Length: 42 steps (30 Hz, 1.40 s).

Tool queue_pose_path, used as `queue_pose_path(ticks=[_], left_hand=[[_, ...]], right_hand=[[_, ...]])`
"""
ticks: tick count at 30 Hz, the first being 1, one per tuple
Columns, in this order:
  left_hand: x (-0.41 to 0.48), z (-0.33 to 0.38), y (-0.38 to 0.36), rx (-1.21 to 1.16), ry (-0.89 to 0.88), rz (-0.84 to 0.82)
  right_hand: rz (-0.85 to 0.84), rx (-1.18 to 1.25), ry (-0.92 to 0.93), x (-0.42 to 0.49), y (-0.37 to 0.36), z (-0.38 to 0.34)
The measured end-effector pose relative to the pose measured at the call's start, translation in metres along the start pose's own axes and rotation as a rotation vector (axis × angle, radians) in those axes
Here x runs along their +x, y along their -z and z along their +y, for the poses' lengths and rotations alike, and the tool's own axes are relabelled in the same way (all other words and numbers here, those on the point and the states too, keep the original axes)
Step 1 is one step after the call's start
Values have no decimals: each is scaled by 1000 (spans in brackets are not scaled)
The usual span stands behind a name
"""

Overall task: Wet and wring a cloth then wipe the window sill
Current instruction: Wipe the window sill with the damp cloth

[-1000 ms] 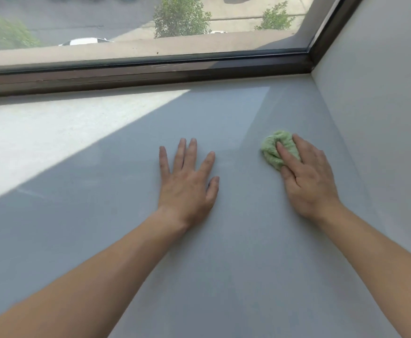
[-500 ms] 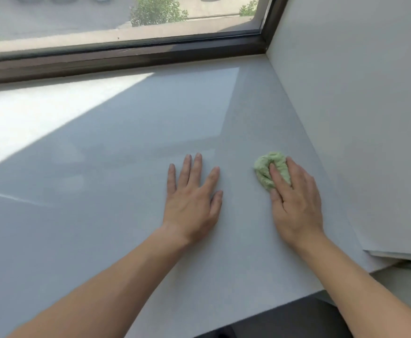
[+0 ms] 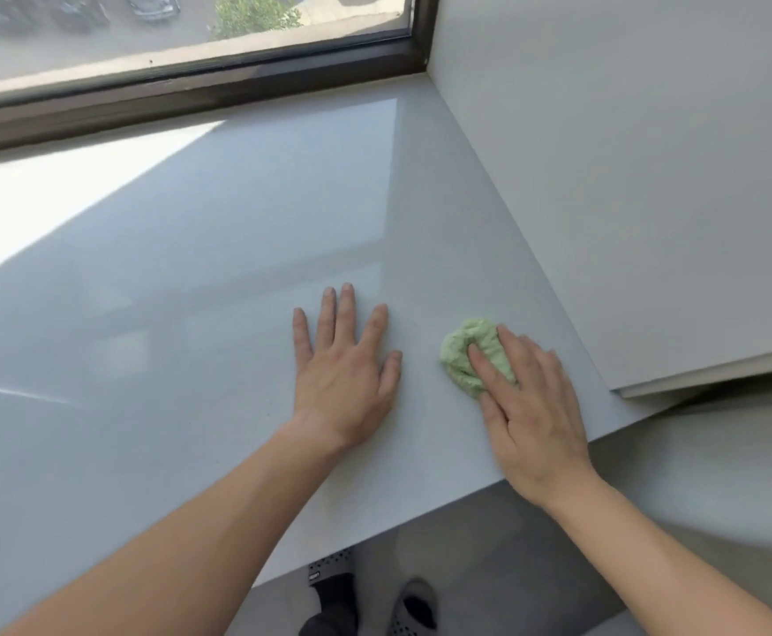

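A wide, glossy pale grey window sill point(image 3: 191, 277) fills most of the view. A small bunched green cloth point(image 3: 459, 355) lies on it near the right wall. My right hand point(image 3: 530, 410) presses down on the cloth with straight fingers, covering its near right part. My left hand point(image 3: 345, 374) rests flat on the sill with spread fingers, a short way left of the cloth and not touching it.
A dark brown window frame point(image 3: 191, 91) runs along the far edge of the sill. A white side wall point(image 3: 627, 176) closes the right end. The sill's front edge point(image 3: 420, 516) runs below my wrists, with the floor and my slippered feet point(image 3: 370, 603) beneath.
My right hand has drawn the cloth toward me along the right wall, away from the window. The view has dropped back, showing the sill's front edge. My left hand stays flat.
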<state>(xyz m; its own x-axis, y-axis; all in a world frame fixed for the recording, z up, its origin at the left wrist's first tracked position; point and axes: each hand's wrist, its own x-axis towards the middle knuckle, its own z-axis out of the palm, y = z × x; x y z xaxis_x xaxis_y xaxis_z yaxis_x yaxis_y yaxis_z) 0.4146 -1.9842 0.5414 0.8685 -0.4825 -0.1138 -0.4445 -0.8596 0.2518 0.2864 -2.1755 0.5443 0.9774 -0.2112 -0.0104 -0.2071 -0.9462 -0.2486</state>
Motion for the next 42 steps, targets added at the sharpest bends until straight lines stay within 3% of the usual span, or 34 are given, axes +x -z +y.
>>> queue_pose_path(ticks=[3,9,16,25,34,42], left_hand=[[0,0,-1,4,10,-3],[1,-1,4,-41,13,-25],[34,-15,13,-46,-1,11],[144,-64,33,10,96,23],[149,-66,30,57,94,29],[146,-68,29,43,82,5]], right_hand=[[-89,-17,147,-25,6,21],[14,-200,-200,-15,14,35],[-51,-194,-239,5,10,18],[-66,-209,-111,192,4,3],[-39,-204,-144,389,-5,-34],[-75,-212,-148,422,3,-37]])
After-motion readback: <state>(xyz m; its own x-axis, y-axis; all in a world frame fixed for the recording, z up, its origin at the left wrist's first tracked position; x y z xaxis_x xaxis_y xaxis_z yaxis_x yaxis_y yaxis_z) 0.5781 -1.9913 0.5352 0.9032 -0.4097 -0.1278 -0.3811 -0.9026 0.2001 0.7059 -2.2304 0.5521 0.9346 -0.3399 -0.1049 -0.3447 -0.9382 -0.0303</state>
